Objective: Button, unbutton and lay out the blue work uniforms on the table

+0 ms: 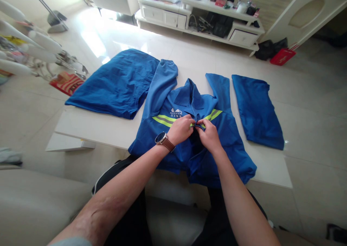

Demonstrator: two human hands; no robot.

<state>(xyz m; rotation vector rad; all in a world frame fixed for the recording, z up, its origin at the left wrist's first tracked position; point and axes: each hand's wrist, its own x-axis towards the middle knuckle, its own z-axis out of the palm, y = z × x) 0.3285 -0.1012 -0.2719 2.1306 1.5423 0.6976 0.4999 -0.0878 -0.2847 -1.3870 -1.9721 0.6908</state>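
In hand: blue work jacket [233,145], woven fabric, with a yellow-grey reflective chest stripe and a white logo. It lies front-up on the near part of the low white rectangular table [103,128], collar at 12 o'clock, hem hanging over the near edge. One sleeve runs to 11 o'clock, the other to 1 o'clock.

left hand [182,129]: fingers curled, thumb and fingertips pinching one edge of the jacket's front opening at stripe level. A round wristwatch with brown strap [162,138] sits on that wrist.
right hand [209,136]: same pinch on the opposite edge. The two hands' fingertips meet at centre. Button or zip: cannot tell, the fingers cover it.

folded blue garment [119,83]: flat, at 10 o'clock of the jacket, touching the sleeve.
long blue fabric piece [257,108]: at 2 o'clock, just beside the other sleeve with a narrow gap.

Beyond the table:
- white media cabinet with drawers [168,16], cluttered on top, at 12 o'clock
- red bag [282,56] on the floor at 1 o'clock
- white tube drying rack [32,47] at 10 o'clock, with a red printed packet [66,81] at its foot
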